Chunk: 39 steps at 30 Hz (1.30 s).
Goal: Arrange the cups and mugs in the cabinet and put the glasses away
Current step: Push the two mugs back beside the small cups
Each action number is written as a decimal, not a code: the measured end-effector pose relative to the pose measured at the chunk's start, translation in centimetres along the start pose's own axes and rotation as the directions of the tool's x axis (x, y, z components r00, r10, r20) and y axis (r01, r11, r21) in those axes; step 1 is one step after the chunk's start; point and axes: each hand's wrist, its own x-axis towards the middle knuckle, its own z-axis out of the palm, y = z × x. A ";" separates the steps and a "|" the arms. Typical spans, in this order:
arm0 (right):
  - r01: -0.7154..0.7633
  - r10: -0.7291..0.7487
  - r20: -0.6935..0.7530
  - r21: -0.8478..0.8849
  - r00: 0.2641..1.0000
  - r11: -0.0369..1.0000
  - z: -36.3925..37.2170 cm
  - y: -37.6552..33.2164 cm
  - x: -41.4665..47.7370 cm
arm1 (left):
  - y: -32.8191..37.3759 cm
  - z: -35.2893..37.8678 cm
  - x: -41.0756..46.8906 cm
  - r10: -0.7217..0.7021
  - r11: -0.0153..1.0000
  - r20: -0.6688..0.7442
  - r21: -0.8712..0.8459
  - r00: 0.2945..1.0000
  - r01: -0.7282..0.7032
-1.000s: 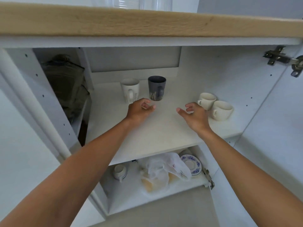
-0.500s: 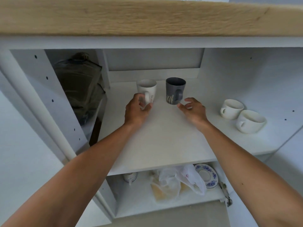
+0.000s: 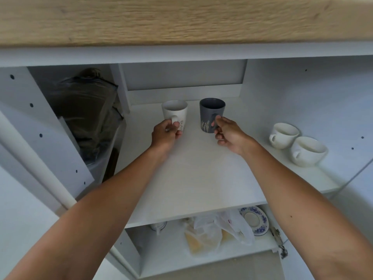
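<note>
A white mug [image 3: 175,112] and a dark grey mug [image 3: 211,112] with a leaf pattern stand upright at the back of the white cabinet shelf [image 3: 193,178]. My left hand [image 3: 166,134] is closed around the white mug's handle. My right hand [image 3: 228,133] has its thumb and fingers on the grey mug's handle. Both mugs rest on the shelf. Two low white cups [image 3: 283,135] [image 3: 307,150] sit side by side at the shelf's right end.
A wooden countertop edge [image 3: 181,19] overhangs the cabinet. A dark bag [image 3: 84,110] fills the left compartment. On the lower shelf lie a plastic bag [image 3: 218,229], a blue-patterned saucer [image 3: 255,220] and a small cup [image 3: 159,226]. A door hinge [image 3: 279,242] juts out at lower right.
Both hands reached further back into the cabinet. The left hand closed on the white mug's handle and the right hand took hold of the grey mug's handle.
</note>
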 end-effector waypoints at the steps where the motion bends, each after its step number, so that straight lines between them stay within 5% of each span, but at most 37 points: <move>1: 0.008 -0.008 -0.012 0.026 1.000 1.000 0.1 0.0 -0.1 | -0.1 0.0 0.0 0.004 1.000 -0.004 0.000 1.000 -0.004; 19: 0.244 -0.065 -0.568 0.245 0.820 0.938 -2.9 2.9 -1.9 | -0.1 7.0 2.8 0.097 0.992 0.320 -0.109 0.942 -0.065; 39: 0.303 -0.047 -0.751 0.208 0.659 0.930 -4.5 2.5 1.6 | 0.6 15.7 5.0 0.129 0.986 0.528 -0.162 0.839 -0.050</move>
